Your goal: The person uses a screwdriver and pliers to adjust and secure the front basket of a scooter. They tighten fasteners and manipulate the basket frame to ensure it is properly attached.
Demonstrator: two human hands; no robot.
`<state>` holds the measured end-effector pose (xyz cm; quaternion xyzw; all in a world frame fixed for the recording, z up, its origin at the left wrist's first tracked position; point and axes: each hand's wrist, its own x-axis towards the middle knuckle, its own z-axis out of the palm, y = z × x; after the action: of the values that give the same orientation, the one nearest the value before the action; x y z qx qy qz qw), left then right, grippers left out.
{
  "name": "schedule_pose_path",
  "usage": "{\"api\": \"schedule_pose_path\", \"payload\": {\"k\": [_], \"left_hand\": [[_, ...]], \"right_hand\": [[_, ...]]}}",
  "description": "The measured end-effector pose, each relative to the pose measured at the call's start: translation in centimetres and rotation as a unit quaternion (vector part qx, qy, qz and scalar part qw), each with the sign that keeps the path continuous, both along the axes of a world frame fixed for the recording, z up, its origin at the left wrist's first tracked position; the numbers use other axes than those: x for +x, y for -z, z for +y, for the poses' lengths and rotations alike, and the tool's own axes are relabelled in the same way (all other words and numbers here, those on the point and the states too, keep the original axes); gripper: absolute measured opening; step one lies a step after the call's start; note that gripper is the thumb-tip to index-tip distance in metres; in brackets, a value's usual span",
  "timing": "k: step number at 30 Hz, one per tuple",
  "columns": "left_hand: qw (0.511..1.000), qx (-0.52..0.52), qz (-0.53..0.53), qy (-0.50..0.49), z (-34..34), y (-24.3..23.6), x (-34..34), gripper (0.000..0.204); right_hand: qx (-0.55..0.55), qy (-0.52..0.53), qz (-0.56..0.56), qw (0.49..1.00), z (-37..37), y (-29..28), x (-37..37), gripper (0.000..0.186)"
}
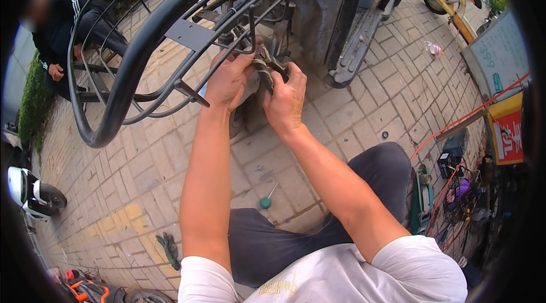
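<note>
In front of me is the front end of a grey-blue scooter with a black metal basket frame. My right hand has its fingers wrapped around a dark, worn two-armed piece that looks like pliers. Just left of it, my left hand is closed, with thumb and fingertips pinched near the upper end of that piece. What the left fingertips grip is hidden among the metal rods under the basket frame. Below my hands, a screwdriver with a green handle lies on the paving.
A dark glove lies by my left leg. At the right are a toolbox, cables and an orange cord. A seated person is at the far left. A plastic bottle and a yellow scooter are at the far right.
</note>
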<state>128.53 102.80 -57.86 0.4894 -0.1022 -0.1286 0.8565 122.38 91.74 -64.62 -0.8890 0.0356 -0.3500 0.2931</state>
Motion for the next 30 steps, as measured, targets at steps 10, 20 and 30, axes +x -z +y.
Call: {"api": "schedule_pose_path", "payload": {"k": [10,20,30], "left_hand": [[0.985,0.041,-0.095,-0.135,0.3,0.1,0.8,0.015],[0.988,0.042,-0.081,-0.127,0.4,-0.3,0.6,0.014],[0.995,0.095,-0.022,-0.032,1.3,0.5,-0.4,0.033]], "right_hand": [[0.008,-0.004,-0.003,1.000,-0.2,0.8,0.0,0.049],[0.010,-0.019,-0.009,1.000,0.0,0.4,0.0,0.046],[0.256,-0.229,0.114,0.932,-1.5,0.3,0.0,0.016]]}}
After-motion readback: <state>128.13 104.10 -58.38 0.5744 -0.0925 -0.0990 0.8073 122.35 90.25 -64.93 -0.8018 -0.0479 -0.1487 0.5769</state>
